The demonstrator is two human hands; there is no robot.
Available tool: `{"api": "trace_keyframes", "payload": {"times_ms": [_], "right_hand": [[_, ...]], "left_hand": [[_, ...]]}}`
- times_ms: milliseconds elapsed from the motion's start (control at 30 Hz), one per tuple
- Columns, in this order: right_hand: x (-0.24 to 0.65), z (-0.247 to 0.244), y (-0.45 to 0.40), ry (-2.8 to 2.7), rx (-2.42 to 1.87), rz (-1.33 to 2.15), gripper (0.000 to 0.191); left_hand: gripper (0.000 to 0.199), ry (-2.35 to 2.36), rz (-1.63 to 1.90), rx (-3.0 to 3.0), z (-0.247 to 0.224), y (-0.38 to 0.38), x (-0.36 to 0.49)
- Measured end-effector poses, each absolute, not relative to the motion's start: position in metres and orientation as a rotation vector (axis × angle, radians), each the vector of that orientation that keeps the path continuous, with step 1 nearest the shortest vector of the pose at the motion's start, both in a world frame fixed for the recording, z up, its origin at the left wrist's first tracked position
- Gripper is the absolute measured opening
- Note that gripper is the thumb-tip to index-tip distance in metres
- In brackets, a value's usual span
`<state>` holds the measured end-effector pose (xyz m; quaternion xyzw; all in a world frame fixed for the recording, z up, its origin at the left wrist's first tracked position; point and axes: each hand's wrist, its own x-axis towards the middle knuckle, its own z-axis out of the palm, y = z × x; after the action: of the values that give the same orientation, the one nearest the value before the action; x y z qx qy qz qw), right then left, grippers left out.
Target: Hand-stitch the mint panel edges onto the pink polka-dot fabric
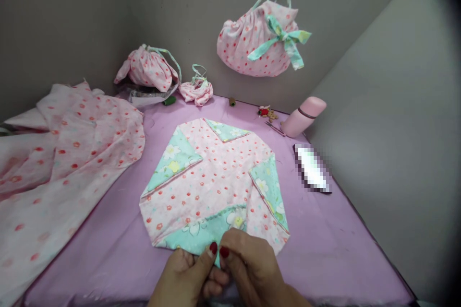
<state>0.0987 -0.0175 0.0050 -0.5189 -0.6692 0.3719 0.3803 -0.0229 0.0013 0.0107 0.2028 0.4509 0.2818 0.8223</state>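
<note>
Pink cloth (223, 172) is spread out near the middle of the worktop's (331, 249) near edge, left hand (190, 273) pinching its mint flap (201, 230) while the right hand (254, 261) is pinched up just beside, can't tell on what. Honestly I'd grip right next to the spot being worked, press the fold flat and even, and go in tiny moves so the edge doesn't pucker

Tabletop (345, 268) is plain lilac. The folded cloth (223, 168) toward its front edge is pale pink with little red flowers, and the flaps (169, 163) are mint green with big white and yellow blooms. Pretty much the same red-on-pink print on the fabric (90, 148) along the left edge. Bottle (296, 123) near the back right corner's solid pink, dark band (306, 113).
</note>
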Motion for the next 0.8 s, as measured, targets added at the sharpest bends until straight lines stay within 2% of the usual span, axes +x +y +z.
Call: {"api": "trace_keyframes", "payload": {"times_ms": [100, 200, 300, 433, 567, 700, 800], "right_hand": [[0.105, 0.023, -0.018, -1.702, -1.221, 0.978, 0.022], [0.112, 0.038, -0.021, -1.693, -1.173, 0.803, 0.014], [0.115, 0.045, -0.026, -1.545, -1.265, 0.805, 0.016], [0.116, 0.044, -0.026, -1.441, -1.395, 0.901, 0.019], [0.118, 0.039, -0.022, -1.587, -1.531, 0.859, 0.017], [0.122, 0.031, -0.023, -1.783, -1.550, 0.851, 0.016], [0.127, 0.022, -0.027, -1.838, -1.569, 0.886, 0.013]], "left_hand": [[0.035, 0.978, 0.640, 0.385, 0.010, 0.001, -0.024], [0.036, 0.989, 0.615, 0.354, 0.009, 0.002, -0.024], [0.034, 1.000, 0.577, 0.368, 0.008, 0.003, -0.023], [0.035, 1.060, 0.605, 0.327, 0.009, 0.003, -0.022], [0.032, 1.120, 0.648, 0.350, 0.012, -0.001, -0.024], [0.026, 1.139, 0.692, 0.581, 0.015, -0.004, -0.029], [0.032, 1.107, 0.666, 0.825, 0.016, -0.003, -0.033]]}}
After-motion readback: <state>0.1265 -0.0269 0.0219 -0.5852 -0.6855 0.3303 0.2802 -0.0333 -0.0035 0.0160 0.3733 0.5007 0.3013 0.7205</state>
